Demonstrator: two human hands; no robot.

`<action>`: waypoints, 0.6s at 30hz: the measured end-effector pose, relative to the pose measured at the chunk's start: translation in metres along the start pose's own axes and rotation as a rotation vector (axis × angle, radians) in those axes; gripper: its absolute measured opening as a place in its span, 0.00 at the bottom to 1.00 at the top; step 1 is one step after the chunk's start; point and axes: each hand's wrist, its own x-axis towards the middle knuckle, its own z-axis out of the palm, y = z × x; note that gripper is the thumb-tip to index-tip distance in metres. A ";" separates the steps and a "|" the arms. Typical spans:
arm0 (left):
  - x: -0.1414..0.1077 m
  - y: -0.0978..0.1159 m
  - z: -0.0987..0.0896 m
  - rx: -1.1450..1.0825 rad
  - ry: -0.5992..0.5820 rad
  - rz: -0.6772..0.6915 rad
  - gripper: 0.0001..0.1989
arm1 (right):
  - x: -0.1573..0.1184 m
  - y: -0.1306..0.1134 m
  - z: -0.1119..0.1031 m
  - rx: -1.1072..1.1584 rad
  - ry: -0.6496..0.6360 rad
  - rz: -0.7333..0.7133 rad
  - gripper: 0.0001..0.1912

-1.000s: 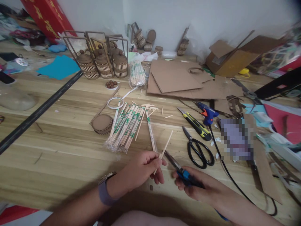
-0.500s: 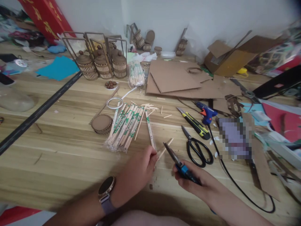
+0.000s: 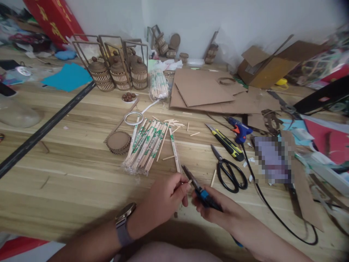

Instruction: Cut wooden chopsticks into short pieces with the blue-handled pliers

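Observation:
My left hand (image 3: pixel 170 193) pinches a short wooden stick (image 3: pixel 190 182), most of it hidden by the fingers. Wrapped round the handles of a blue-and-black cutting tool (image 3: pixel 204 196) is my right hand (image 3: pixel 218 209); the tool's dark jaws lie right beside the stick's end. Paper-wrapped chopsticks (image 3: pixel 147 145) lie in a pile beyond my left hand, with one wrapped pair (image 3: pixel 174 149) apart from them. A loose piece of stick (image 3: pixel 213 178) rests left of the black scissors (image 3: pixel 230 174), and another piece (image 3: pixel 168 158) is beside the wrapped pair.
A yellow-black cutter (image 3: pixel 226 143) and blue glue gun (image 3: pixel 240 130) lie to the right, the gun's black cable curving past my right forearm. Cardboard sheets (image 3: pixel 201 87), small lidded baskets (image 3: pixel 118 74), a tape ring (image 3: pixel 133 118) and a round cardboard piece (image 3: pixel 118 141) are farther back.
The cutting tool has moved left, close to my left fingers. The long stick there now shows only as a short end. Two loose pieces have appeared on the table.

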 end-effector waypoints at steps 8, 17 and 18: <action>0.000 -0.001 0.001 -0.030 -0.026 -0.008 0.13 | 0.001 -0.007 0.002 0.047 -0.065 0.003 0.17; 0.000 -0.001 0.001 -0.045 -0.034 -0.024 0.13 | 0.004 0.000 0.003 -0.018 -0.033 -0.045 0.12; 0.000 0.000 0.001 -0.044 -0.035 -0.020 0.13 | 0.004 -0.001 0.003 -0.024 -0.024 -0.047 0.12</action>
